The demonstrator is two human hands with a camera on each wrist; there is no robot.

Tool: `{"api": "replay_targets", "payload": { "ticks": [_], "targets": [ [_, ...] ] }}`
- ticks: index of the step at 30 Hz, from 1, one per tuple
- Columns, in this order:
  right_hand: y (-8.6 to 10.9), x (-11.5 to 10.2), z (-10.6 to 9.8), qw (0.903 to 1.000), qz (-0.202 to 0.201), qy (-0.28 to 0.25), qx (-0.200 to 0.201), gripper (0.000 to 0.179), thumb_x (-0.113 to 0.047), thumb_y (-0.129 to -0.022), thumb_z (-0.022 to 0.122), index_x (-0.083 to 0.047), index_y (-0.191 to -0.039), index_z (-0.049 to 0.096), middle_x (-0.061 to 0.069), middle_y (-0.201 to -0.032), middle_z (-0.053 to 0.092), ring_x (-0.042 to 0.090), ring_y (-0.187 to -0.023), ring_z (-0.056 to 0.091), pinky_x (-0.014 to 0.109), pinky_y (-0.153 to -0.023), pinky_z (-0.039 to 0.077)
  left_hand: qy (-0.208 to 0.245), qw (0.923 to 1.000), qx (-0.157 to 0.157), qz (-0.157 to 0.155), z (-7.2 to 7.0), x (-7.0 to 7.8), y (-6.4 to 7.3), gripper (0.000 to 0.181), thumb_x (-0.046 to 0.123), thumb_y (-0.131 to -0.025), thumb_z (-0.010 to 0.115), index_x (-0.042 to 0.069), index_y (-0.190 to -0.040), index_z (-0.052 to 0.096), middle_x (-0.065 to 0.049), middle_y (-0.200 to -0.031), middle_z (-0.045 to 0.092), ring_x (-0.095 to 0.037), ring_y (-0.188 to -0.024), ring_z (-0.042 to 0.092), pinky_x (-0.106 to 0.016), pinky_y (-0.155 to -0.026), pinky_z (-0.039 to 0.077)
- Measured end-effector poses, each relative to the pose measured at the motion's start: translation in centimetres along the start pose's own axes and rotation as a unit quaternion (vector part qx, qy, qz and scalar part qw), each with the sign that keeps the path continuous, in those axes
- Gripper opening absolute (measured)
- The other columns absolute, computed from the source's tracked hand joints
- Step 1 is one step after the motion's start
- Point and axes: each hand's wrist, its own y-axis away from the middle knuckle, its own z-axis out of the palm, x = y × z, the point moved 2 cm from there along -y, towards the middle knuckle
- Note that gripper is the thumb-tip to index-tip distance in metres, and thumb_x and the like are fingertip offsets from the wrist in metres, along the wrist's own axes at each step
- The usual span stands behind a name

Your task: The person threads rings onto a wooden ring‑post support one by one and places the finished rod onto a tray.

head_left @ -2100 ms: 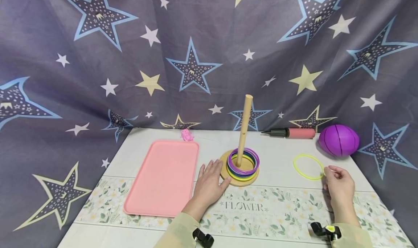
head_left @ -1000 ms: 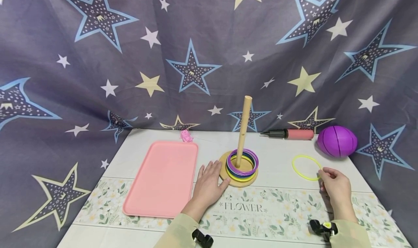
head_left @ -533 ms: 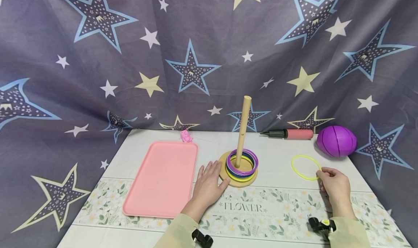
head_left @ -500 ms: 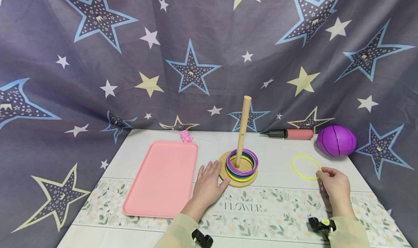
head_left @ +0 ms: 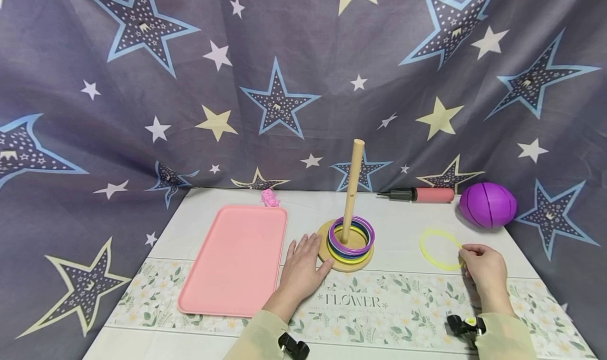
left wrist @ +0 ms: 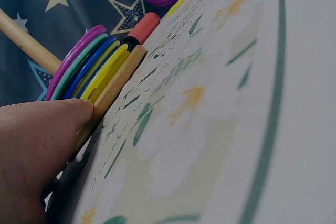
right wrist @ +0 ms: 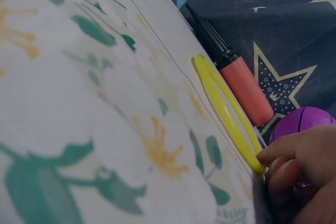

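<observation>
My right hand (head_left: 486, 273) pinches a thin yellow ring (right wrist: 219, 108) at its right edge, between thumb and fingertips. In the head view this ring is blurred, low over the white table; the right wrist view has it tilted. My left hand (head_left: 303, 270) lies flat with straight fingers beside the round wooden base (head_left: 350, 268) of a ring-toss stand, its thumb (left wrist: 81, 111) touching the base's edge. From this base rises a wooden peg (head_left: 353, 186). Around the peg's foot several rings are stacked: a purple ring (left wrist: 67, 62) on top, with teal, blue and yellow ones below.
A pink tray (head_left: 234, 260) lies left of my left hand, with a small pink toy (head_left: 270, 197) behind it. Along the back are a red-and-black hand pump (head_left: 433, 194) and a purple ball (head_left: 488, 205). Behind the table hangs a star-patterned curtain (head_left: 303, 44).
My right hand has shifted slightly left with the yellow ring. The ring's far side now sits lower in the head view and looks blurred. My left hand and the stand stay put.
</observation>
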Motion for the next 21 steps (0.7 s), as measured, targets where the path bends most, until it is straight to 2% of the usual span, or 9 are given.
{"api": "replay_targets", "payload": {
  "ticks": [12, 21],
  "targets": [
    [0.02, -0.16, -0.19, 0.9996, 0.0, 0.029, -0.005, 0.032, -0.019, -0.103, 0.068, 0.007, -0.12, 0.075, 0.002, -0.075, 0.067, 0.016, -0.057, 0.062, 0.03, -0.049, 0.05, -0.001, 1.0, 0.001, 0.003, 0.15, -0.15, -0.08, 0.075, 0.049, -0.109, 0.066, 0.003, -0.166, 0.047, -0.019, -0.172, 0.044, -0.039, -0.163, 0.034, -0.061, -0.135, 0.013],
    [0.52, 0.34, -0.07, 0.9979, -0.044, 0.044, 0.021, 0.034, -0.025, -0.105, 0.067, 0.004, -0.118, 0.078, 0.0, -0.069, 0.067, 0.015, -0.055, 0.061, 0.027, -0.051, 0.046, -0.004, 1.0, 0.0, 0.001, 0.18, -0.14, -0.05, 0.076, 0.049, -0.109, 0.066, 0.004, -0.167, 0.047, -0.018, -0.172, 0.044, -0.038, -0.163, 0.034, -0.06, -0.135, 0.013]
  ]
}}
